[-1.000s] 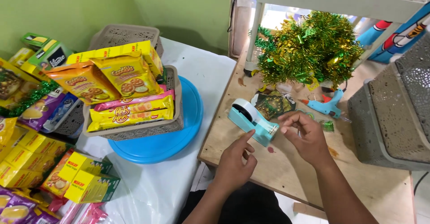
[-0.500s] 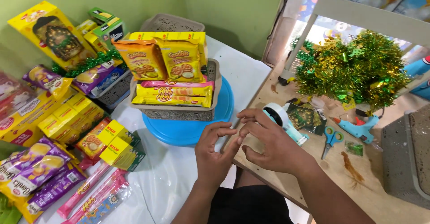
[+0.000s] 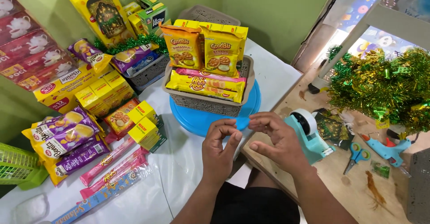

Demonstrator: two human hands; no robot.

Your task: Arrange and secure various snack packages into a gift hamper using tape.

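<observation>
The left hand (image 3: pixel 219 150) and right hand (image 3: pixel 280 139) are held close together above the table edge, fingertips pinched toward each other; whether a strip of clear tape is stretched between them cannot be told. Just beyond them stands the grey basket (image 3: pixel 210 101) of biscuit packs on a blue turntable (image 3: pixel 201 121), with the tape dispenser (image 3: pixel 309 132) just right. Any tape is best kept taut and off itself until pressed down

teal tape dispenser (image 3: pixel 308 133), upright (on wooden board)
</observation>
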